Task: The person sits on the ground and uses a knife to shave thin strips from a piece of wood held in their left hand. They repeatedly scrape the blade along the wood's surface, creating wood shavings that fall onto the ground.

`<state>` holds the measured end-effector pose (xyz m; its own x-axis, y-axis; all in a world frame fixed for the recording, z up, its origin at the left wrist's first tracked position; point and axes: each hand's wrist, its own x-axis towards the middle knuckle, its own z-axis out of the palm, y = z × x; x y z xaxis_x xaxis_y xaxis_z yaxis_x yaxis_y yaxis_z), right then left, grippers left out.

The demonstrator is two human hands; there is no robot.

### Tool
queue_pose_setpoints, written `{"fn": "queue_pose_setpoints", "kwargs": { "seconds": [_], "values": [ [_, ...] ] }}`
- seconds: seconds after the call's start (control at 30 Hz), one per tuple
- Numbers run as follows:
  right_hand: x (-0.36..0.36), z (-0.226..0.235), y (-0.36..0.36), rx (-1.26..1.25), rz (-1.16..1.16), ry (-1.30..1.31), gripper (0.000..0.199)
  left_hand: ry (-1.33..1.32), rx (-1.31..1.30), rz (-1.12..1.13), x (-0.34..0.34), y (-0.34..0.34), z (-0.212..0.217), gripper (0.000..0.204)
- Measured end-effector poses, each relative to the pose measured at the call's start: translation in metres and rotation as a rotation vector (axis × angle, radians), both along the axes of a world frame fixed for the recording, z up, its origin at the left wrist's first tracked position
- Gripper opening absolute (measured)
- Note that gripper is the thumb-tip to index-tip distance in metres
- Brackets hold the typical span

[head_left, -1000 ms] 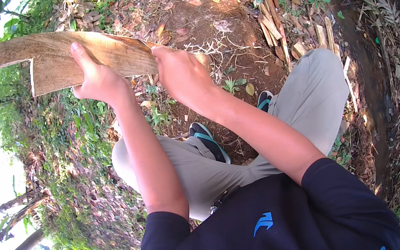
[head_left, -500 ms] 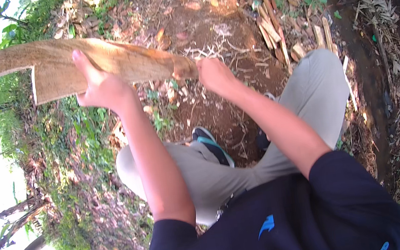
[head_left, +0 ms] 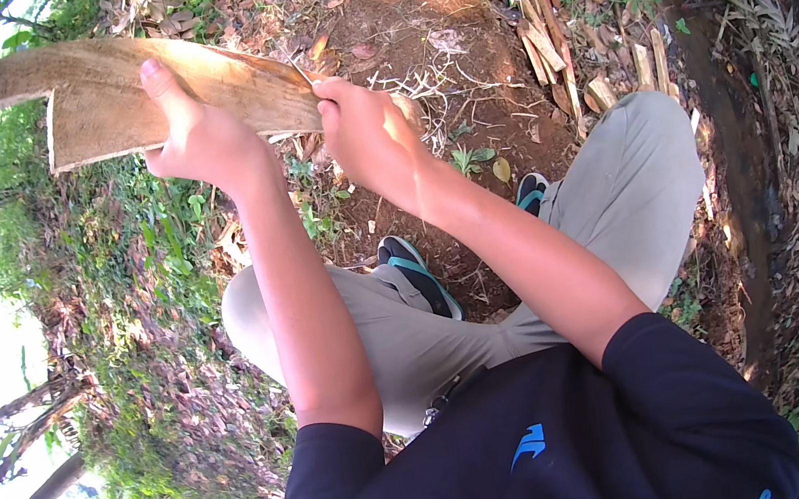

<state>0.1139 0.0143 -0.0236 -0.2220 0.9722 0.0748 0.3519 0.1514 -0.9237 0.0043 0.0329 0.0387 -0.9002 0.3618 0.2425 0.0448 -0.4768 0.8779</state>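
Observation:
A large flat piece of wood (head_left: 103,102), pale brown and grained, spans the upper left. It has a curved arm at its left end and a squared step beneath. My left hand (head_left: 203,139) is closed around its lower edge, thumb lying across the upper face. Against the wood's narrower right part is my right hand (head_left: 369,132), its fingers curled shut. A thin, pointed sliver shows beside those fingertips; what this fist holds is mostly hidden. The wood's right tip peeks out behind the right hand.
Split wood pieces (head_left: 544,44) lie on the ground at the upper right. Pale shavings (head_left: 435,93) are scattered on the brown soil beyond my right hand. My bent knees (head_left: 627,179) and dark-and-teal shoes (head_left: 418,272) are below. Green plants cover the left slope.
My right hand has slid left along the wood, from its right tip toward my left hand. The wood and my left hand have shifted slightly upward in view.

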Motion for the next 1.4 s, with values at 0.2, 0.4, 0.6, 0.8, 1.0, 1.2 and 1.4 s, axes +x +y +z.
{"fn": "queue_pose_setpoints", "kwargs": {
  "seconds": [0.2, 0.4, 0.6, 0.8, 1.0, 1.2, 1.4],
  "values": [
    [-0.005, 0.018, 0.006, -0.143, 0.138, 0.018, 0.022, -0.044, -0.076, 0.119, -0.002, 0.0, -0.001, 0.074],
    [-0.035, 0.023, 0.021, 0.115, 0.232, -0.477, 0.019, -0.054, 0.065, 0.056, -0.026, 0.001, -0.009, 0.071],
    [-0.029, 0.023, 0.014, 0.1, 0.201, -0.388, 0.021, -0.004, 0.091, 0.056, -0.031, 0.0, -0.015, 0.064],
    [-0.036, 0.051, 0.014, 0.087, 0.301, -0.383, 0.023, -0.104, 0.084, 0.01, -0.023, -0.008, -0.007, 0.067],
    [-0.025, -0.012, 0.028, 0.309, 0.164, -0.442, 0.01, -0.083, 0.108, 0.037, -0.028, -0.003, -0.009, 0.069],
    [-0.035, 0.002, 0.019, 0.47, 0.196, -0.625, 0.006, -0.13, 0.059, 0.117, -0.039, -0.009, -0.008, 0.06],
    [-0.022, -0.042, 0.041, 0.213, 0.341, -0.119, 0.022, -0.205, 0.036, 0.148, -0.055, -0.013, -0.008, 0.055]
  ]
}}
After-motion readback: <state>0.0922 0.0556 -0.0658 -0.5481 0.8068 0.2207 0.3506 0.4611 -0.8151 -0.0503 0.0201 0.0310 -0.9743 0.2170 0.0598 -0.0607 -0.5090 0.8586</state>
